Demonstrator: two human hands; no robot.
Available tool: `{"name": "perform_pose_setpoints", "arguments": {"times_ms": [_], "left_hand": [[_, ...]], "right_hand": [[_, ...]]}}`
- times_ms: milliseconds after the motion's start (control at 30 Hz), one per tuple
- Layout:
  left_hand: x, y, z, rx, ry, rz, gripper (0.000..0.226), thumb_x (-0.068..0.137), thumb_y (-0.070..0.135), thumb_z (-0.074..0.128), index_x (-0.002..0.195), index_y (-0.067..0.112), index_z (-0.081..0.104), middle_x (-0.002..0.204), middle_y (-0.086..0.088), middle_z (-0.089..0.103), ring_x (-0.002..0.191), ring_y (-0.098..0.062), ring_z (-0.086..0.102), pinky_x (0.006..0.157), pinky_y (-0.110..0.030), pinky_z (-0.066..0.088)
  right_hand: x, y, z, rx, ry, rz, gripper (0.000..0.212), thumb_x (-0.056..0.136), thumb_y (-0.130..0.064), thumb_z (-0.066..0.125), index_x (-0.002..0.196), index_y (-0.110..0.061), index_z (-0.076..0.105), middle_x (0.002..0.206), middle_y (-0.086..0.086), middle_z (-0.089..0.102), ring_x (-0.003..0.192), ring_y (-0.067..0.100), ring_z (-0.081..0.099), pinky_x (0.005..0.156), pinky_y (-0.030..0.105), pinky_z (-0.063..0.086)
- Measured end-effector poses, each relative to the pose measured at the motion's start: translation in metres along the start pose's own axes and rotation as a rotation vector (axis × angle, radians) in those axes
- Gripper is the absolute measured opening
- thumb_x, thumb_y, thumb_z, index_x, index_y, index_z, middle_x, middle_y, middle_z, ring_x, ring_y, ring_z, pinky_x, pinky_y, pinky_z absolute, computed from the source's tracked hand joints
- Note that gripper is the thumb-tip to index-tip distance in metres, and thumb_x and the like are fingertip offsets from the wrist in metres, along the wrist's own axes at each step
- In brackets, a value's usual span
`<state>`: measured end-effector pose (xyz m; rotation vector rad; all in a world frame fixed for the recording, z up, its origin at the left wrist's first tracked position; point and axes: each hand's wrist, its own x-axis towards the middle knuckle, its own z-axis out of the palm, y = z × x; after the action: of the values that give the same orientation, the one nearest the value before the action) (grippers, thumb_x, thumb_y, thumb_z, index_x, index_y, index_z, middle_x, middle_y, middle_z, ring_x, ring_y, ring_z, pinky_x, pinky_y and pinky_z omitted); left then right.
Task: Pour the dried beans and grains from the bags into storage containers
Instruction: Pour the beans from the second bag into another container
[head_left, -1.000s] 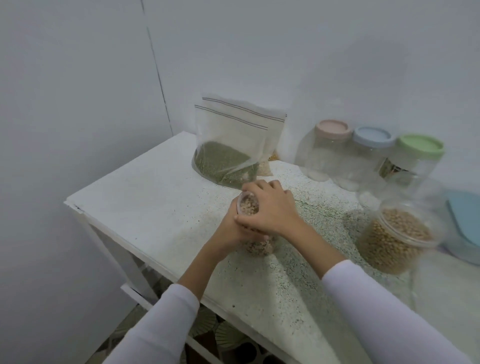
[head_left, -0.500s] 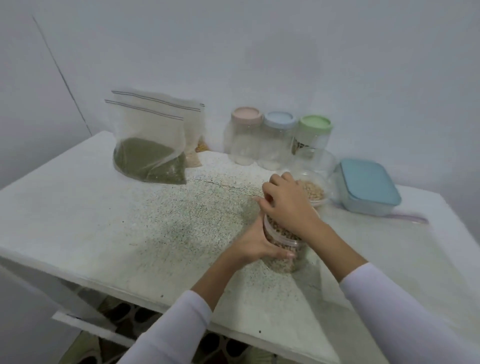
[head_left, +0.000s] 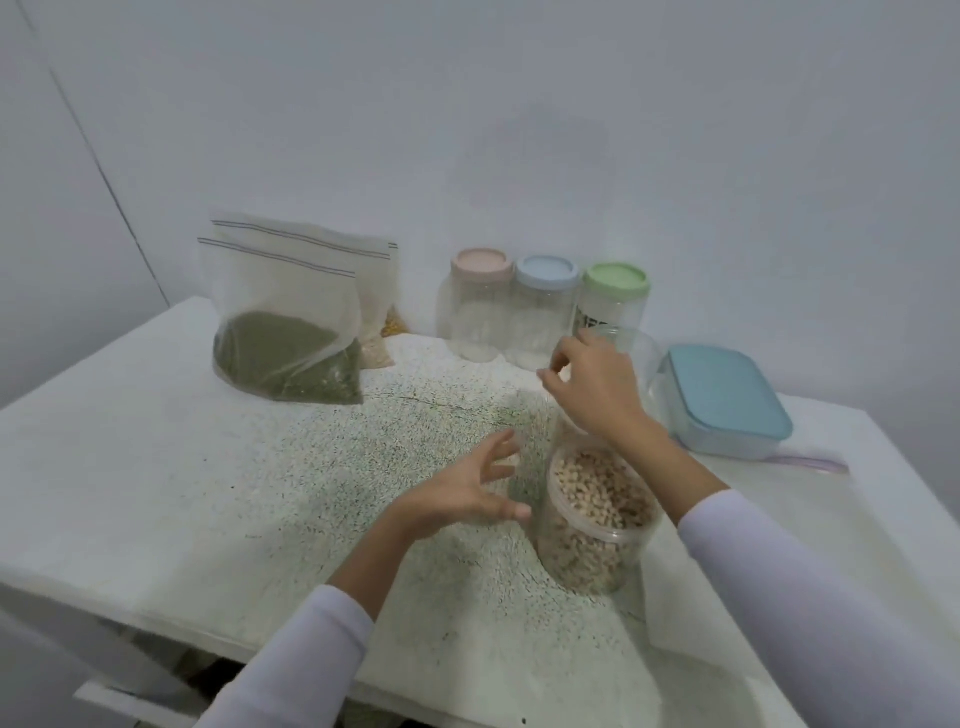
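You wear long white sleeves on both arms: left sleeve (head_left: 306, 654), right sleeve (head_left: 810, 597). They end at your bare wrists.

White speckled table (head_left: 156, 467): far left, zip bags (head_left: 291, 332); far centre, three lidded jars (head_left: 540, 312); right, blue-lidded box (head_left: 727, 405); near centre, open jar of beans (head_left: 597, 519).

White speckled table (head_left: 156, 467) carries everything. Pale wall (head_left: 519, 130) behind it, with a thin dark vertical seam (head_left: 104, 171) far left. Below the near table edge, a white crossbar (head_left: 124, 701); floor there indistinct.
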<state>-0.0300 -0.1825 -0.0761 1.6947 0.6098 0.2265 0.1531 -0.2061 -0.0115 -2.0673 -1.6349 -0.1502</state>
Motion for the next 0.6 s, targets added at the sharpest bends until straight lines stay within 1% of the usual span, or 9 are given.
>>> {"name": "perform_pose_setpoints", "arguments": {"times_ms": [33,100,133,200,267,333,400,467,600], "left_hand": [[0.0,-0.004,-0.013,-0.004,0.059,0.0,0.096,0.071,0.034,0.075,0.149,0.024,0.021,0.15,0.007,0.034,0.132,-0.014,0.043,0.102,-0.03,0.044],[0.003,-0.01,-0.033,-0.019,0.177,0.003,0.061,0.085,0.032,0.067,0.138,0.024,0.04,0.138,0.005,0.052,0.118,-0.011,0.056,0.099,-0.031,0.047],[0.006,-0.011,-0.04,-0.028,0.224,0.002,0.047,0.089,0.029,0.063,0.133,0.022,0.046,0.13,0.005,0.059,0.112,-0.011,0.06,0.098,-0.032,0.048],[0.013,-0.013,-0.05,-0.043,0.276,0.0,0.033,0.092,0.025,0.059,0.124,0.02,0.054,0.118,0.004,0.066,0.104,-0.014,0.065,0.095,-0.035,0.049],[0.02,-0.015,-0.056,-0.058,0.293,-0.001,0.026,0.094,0.022,0.057,0.119,0.018,0.058,0.11,0.005,0.07,0.099,-0.015,0.067,0.093,-0.037,0.05],[0.025,-0.018,-0.06,-0.064,0.297,-0.014,0.022,0.094,0.02,0.057,0.116,0.018,0.059,0.107,0.005,0.072,0.097,-0.015,0.068,0.09,-0.037,0.052],[0.029,-0.021,-0.063,-0.056,0.293,-0.021,0.021,0.095,0.018,0.056,0.115,0.017,0.06,0.105,0.005,0.072,0.095,-0.015,0.069,0.087,-0.034,0.053],[0.032,-0.025,-0.066,-0.067,0.294,-0.019,0.019,0.095,0.017,0.055,0.113,0.017,0.06,0.104,0.004,0.072,0.094,-0.016,0.069,0.085,-0.033,0.055],[0.036,-0.031,-0.072,-0.085,0.342,-0.025,0.016,0.094,0.014,0.055,0.109,0.017,0.061,0.101,0.002,0.072,0.093,-0.019,0.069,0.087,-0.035,0.055]], "right_hand": [[0.011,0.004,0.001,-0.004,0.015,0.053,0.019,0.089,-0.032,0.059,0.091,-0.012,0.058,0.103,0.002,0.055,0.101,0.02,0.047,0.087,0.037,0.036],[0.031,0.011,0.005,-0.055,0.02,0.18,0.025,0.088,-0.031,0.058,0.102,-0.01,0.057,0.117,0.009,0.052,0.111,0.026,0.044,0.09,0.04,0.037],[0.04,0.014,0.008,-0.093,0.037,0.253,0.033,0.087,-0.033,0.059,0.109,-0.009,0.055,0.122,0.011,0.049,0.115,0.029,0.041,0.092,0.041,0.037],[0.052,0.02,0.012,-0.153,0.047,0.431,0.058,0.085,-0.044,0.062,0.126,-0.007,0.045,0.135,0.017,0.039,0.122,0.035,0.036,0.098,0.047,0.035],[0.06,0.027,0.016,-0.192,-0.023,0.601,0.087,0.079,-0.061,0.061,0.14,-0.007,0.029,0.147,0.021,0.025,0.132,0.042,0.027,0.104,0.055,0.029],[0.065,0.035,0.018,-0.23,-0.104,0.698,0.103,0.074,-0.072,0.058,0.145,-0.006,0.02,0.151,0.025,0.017,0.135,0.047,0.024,0.106,0.058,0.027],[0.069,0.038,0.02,-0.239,-0.15,0.727,0.105,0.071,-0.074,0.06,0.142,-0.005,0.024,0.146,0.027,0.027,0.131,0.046,0.031,0.104,0.055,0.032],[0.072,0.035,0.021,-0.241,-0.172,0.704,0.101,0.07,-0.07,0.064,0.14,-0.007,0.028,0.14,0.023,0.035,0.128,0.042,0.035,0.101,0.051,0.035],[0.078,0.018,0.028,-0.212,-0.22,0.598,0.1,0.067,-0.066,0.07,0.139,-0.01,0.028,0.139,0.019,0.036,0.128,0.038,0.034,0.101,0.051,0.035]]}}
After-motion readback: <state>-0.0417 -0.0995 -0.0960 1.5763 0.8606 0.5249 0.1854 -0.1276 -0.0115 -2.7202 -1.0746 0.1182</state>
